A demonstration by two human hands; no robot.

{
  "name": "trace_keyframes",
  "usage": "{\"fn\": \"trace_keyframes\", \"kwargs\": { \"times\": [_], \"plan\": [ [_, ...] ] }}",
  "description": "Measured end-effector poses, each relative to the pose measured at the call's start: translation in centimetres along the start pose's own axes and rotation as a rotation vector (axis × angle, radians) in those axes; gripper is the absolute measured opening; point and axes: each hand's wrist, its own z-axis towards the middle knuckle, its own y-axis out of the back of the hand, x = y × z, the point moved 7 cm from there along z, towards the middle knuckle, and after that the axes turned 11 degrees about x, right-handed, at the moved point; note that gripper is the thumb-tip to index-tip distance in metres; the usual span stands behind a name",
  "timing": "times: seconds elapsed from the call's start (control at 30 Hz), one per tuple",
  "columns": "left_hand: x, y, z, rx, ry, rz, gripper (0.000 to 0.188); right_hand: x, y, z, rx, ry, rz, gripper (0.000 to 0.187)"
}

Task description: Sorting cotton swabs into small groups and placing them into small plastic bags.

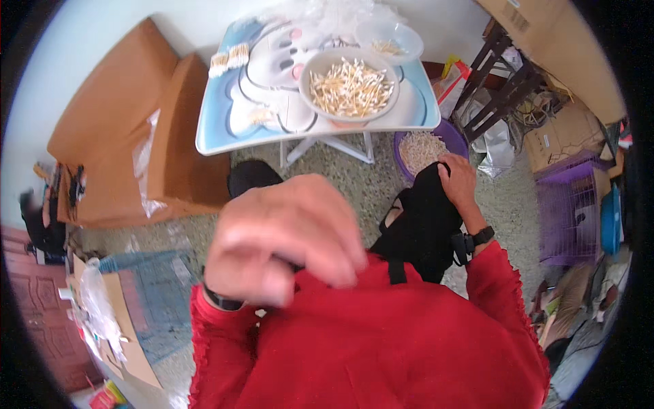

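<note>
My left hand [283, 238] is raised in front of my red top, close to the camera and slightly blurred. Its fingers curl loosely, the thumb stands apart from them, and nothing shows in it. On my right knee, in black trousers, my right hand [459, 183] rests with fingers spread over the cloth. A round bowl [306, 95] full of cotton swabs [351, 88] stands on the small folding table [211, 133] ahead. Behind it, a clear plastic bowl [412, 46] holds a few swabs. Swab bundles [229, 60] lie at the table's left, with a small group [262, 116] near its front edge.
A purple basin [458, 140] of swabs sits on the floor beside my right knee. Clear plastic bags [334, 12] lie at the table's back. To the left stands a brown sofa [129, 123]; at right are cardboard boxes [569, 136] and a purple wire cage [569, 211].
</note>
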Motion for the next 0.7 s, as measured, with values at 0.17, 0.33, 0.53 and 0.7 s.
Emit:
{"fn": "trace_keyframes", "kwargs": {
  "times": [0.17,0.33,0.53,0.7],
  "plan": [
    [-6.2,-1.7,-1.0,-0.733,0.96,0.166,0.034,1.1,0.5,2.2,-0.016,0.039,-0.002,0.021],
    [-6.2,-3.2,0.4,-0.686,0.888,0.277,0.034,1.4,-0.7,0.6,-0.001,0.048,0.015,0.022],
    [-5.7,-3.5,1.3,-0.648,0.743,0.145,0.034,1.7,0.4,-0.3,0.001,0.078,0.031,0.023],
    [-5.3,-0.9,-1.0,-0.555,0.586,0.079,0.034,4.4,-0.8,1.6,0.03,0.121,0.003,0.024]
  ]
}}
